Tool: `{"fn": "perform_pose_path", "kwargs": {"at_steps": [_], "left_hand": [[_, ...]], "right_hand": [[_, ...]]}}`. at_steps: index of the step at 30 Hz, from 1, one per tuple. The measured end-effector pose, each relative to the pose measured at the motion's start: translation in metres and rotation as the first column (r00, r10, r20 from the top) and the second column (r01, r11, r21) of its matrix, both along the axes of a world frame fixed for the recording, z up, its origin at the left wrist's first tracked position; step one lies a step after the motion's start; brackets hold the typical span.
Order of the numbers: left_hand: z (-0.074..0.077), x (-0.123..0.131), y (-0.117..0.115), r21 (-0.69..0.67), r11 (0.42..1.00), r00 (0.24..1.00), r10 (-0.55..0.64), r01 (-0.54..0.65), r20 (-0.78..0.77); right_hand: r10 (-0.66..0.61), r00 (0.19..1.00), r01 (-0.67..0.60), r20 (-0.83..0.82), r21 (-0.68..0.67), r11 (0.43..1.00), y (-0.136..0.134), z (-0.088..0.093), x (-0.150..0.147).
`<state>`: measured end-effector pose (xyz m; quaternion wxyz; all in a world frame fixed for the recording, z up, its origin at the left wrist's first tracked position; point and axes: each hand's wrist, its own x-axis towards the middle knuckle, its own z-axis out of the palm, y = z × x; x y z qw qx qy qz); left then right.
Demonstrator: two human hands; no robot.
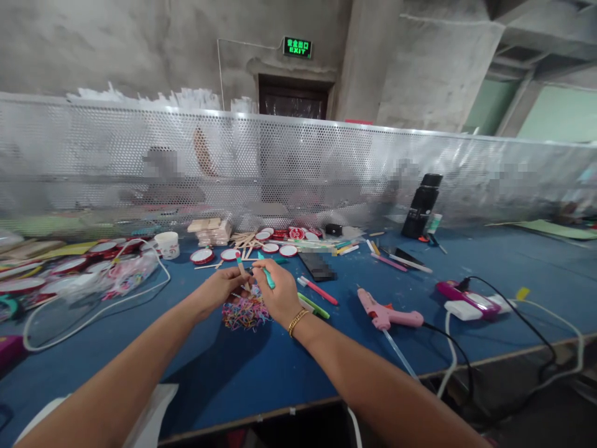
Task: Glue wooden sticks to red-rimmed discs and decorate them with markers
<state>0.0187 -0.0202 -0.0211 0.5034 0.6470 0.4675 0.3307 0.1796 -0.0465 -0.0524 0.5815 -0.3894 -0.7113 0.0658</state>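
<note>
My left hand [221, 291] is closed on a wooden craft stick [241, 266] that stands up from the fingers, its top end coloured red and green. My right hand [281, 297], a gold bracelet on its wrist, grips a teal marker [269, 278] close beside the stick. Whether the marker's tip touches the wood cannot be made out. Below both hands lies a heap of small multicoloured bands [245, 314] on the blue table [289, 367]. A red marker [321, 292] and a green marker [317, 306] rest just right of my right hand.
A pink glue gun [389, 315] and a purple power strip [471, 302] with trailing cords lie to the right. Behind the hands are round red-rimmed lids [229, 255], loose sticks, a dark flat object [318, 266] and a paper cup [166, 245]. A perforated metal screen [298, 168] closes the back.
</note>
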Motion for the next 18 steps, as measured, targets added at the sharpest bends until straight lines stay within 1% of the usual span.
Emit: {"fn": "perform_pose_path", "kwargs": {"at_steps": [4,9,14,18], "left_hand": [[0.0,0.004,-0.003,-0.037,0.998,0.999,-0.046,0.046,-0.014],[0.0,0.008,-0.006,-0.072,0.995,0.997,-0.076,0.074,-0.022],[-0.001,0.008,-0.004,-0.063,0.994,0.996,-0.088,0.087,-0.013],[-0.001,0.008,-0.003,-0.053,0.993,0.994,-0.103,0.101,-0.025]], "right_hand": [[-0.005,0.999,0.007,-0.039,0.069,0.998,-0.006,0.001,-0.001],[-0.073,0.996,0.077,-0.058,0.068,0.995,-0.008,0.002,-0.002],[-0.062,0.998,0.064,-0.025,0.119,0.991,-0.008,0.003,-0.004],[-0.059,0.998,0.06,-0.014,0.127,0.99,-0.012,0.005,-0.004]]}}
